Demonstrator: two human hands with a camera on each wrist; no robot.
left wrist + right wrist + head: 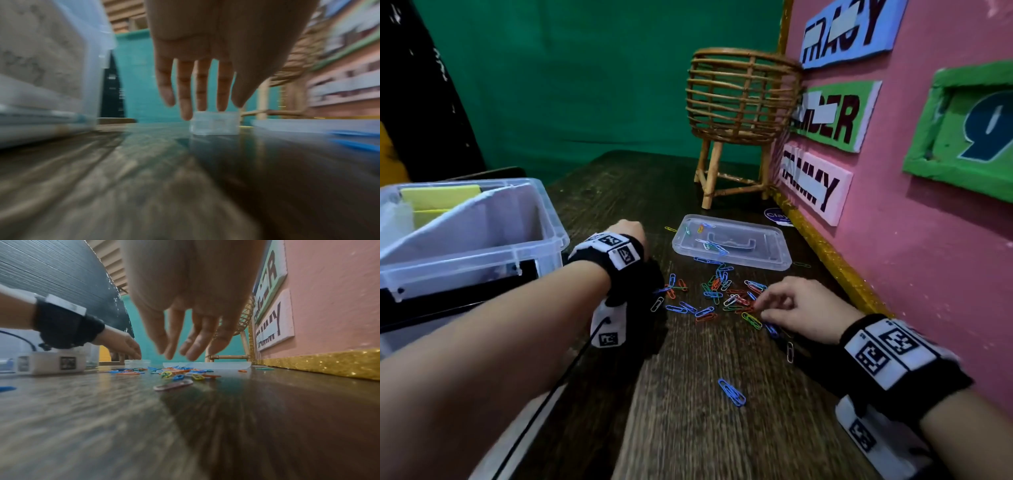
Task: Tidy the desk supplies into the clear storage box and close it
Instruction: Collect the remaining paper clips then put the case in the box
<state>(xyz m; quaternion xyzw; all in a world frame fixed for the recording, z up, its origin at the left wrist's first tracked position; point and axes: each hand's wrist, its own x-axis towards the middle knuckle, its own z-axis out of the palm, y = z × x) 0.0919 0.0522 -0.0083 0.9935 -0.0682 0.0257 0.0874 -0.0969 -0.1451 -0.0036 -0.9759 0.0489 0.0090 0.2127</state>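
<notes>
The big clear storage box [527, 240] stands open at the left with yellow note pads [440, 198] inside. Its clear lid [763, 253] lies flat on the desk further back, with a few clips on it. Coloured paper clips [714, 294] lie scattered between my hands, and a blue one [732, 393] lies apart, nearer to me. My left hand [628, 231] reaches forward beside the box. In the left wrist view its straight fingers [202, 91] point down at a small clear tub [216, 124]. My right hand [801, 308] hovers at the right edge of the clips, its loose fingers [193, 347] holding nothing.
A wicker basket on legs [739, 113] stands at the back of the desk. A pink board with name signs [928, 240] and a gold glitter edge [825, 253] walls off the right side. A flat black object [465, 287] lies in front of the storage box.
</notes>
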